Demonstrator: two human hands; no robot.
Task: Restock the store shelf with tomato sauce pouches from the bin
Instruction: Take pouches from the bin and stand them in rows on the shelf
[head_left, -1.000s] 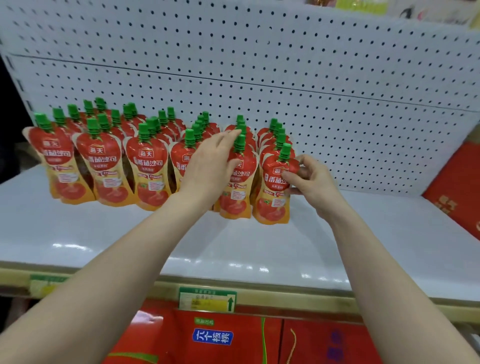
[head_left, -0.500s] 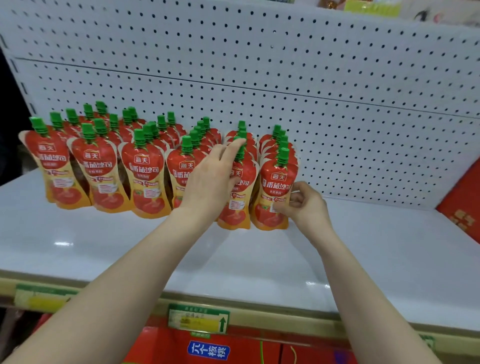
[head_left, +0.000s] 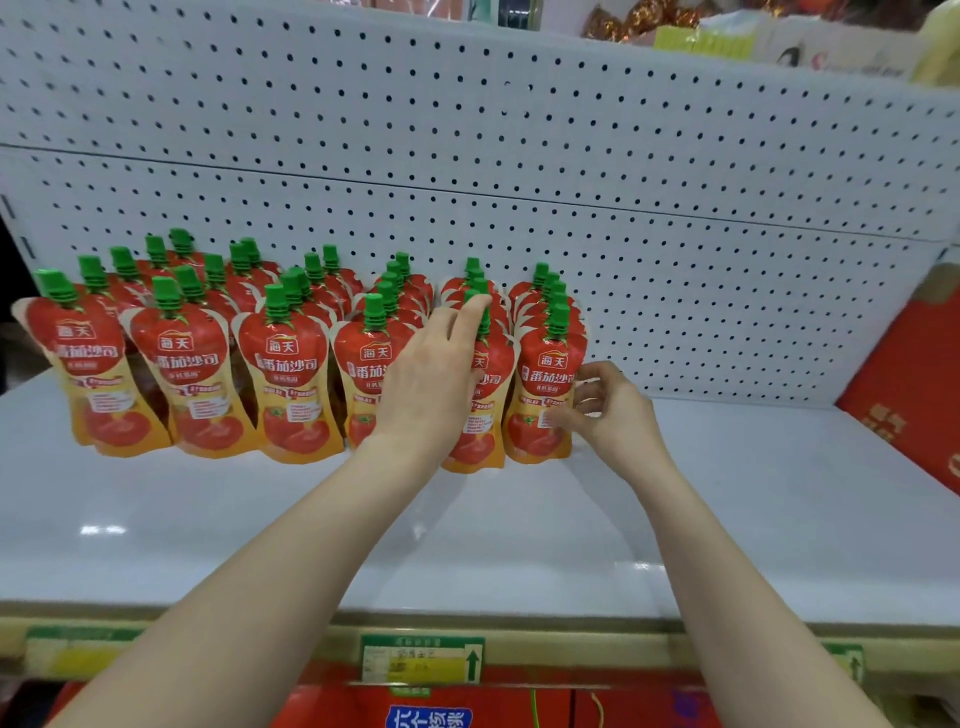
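Note:
Red and yellow tomato sauce pouches (head_left: 291, 395) with green caps stand in several rows on the white shelf (head_left: 519, 535). My left hand (head_left: 431, 379) lies flat against the front pouch of the second row from the right (head_left: 485, 421), fingertips up at its cap. My right hand (head_left: 608, 410) sits beside the rightmost front pouch (head_left: 545, 384), fingers loosely curled and apart, thumb and fingertips touching its right edge. That pouch stands upright on the shelf. No bin is in view.
A white pegboard back wall (head_left: 571, 171) rises behind the rows. A red carton (head_left: 904, 395) stands at the shelf's right end. A price label (head_left: 421, 660) sits on the shelf's front lip, with red boxes (head_left: 467, 712) below.
The rightmost front pouch went from tilted in my right hand to standing upright on the shelf. My right hand has loosened and slid low along its side. My left hand stayed put.

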